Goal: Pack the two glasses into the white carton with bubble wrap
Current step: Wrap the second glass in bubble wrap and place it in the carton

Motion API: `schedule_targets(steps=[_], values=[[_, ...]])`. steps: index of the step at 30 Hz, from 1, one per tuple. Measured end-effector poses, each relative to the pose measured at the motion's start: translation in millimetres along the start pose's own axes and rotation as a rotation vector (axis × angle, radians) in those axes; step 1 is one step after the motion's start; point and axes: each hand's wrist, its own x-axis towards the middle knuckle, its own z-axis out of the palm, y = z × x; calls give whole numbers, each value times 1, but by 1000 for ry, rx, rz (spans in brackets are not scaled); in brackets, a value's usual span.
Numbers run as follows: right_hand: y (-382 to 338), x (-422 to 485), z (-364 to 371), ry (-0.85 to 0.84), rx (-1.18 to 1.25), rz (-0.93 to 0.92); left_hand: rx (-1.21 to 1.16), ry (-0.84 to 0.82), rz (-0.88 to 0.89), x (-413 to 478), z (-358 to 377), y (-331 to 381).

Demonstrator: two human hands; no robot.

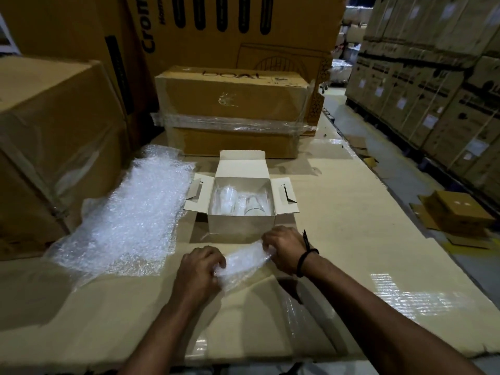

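Nearby, bubble sheet lies L of white carton; L hand, R hand fingers pinch wrap strip.

Head camera looks forward and down (close) over the worktop.

Bare forearms here, and round the wrist of the right hand there's a thin black cord bracelet, one loose black end sticking up.

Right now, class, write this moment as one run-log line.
left hand, right hand: hold bubble wrap piece | glasses: inside white carton | flaps: open
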Motion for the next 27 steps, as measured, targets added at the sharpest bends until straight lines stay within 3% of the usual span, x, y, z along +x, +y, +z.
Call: schedule_targets(steps=[4,8,10,13,20,27], values=[[5,-7,-7,-208,-17,24,41,-145,-22,-7,2,-6],[-1,-4,-9,-143,14,21,-23,-75,-89,-4,3,0],[-5,0,-5,-248,-45,25,56,-87,-123,-2,7,5],[-9,2,-2,-363,-52,72,264,-234,-91,0,13,7],[2,-3,-3,-361,13,139,283,-188,-35,6,6,2],[-20,-12,5,-42,65,159,128,17,21,13,-3,-17]])
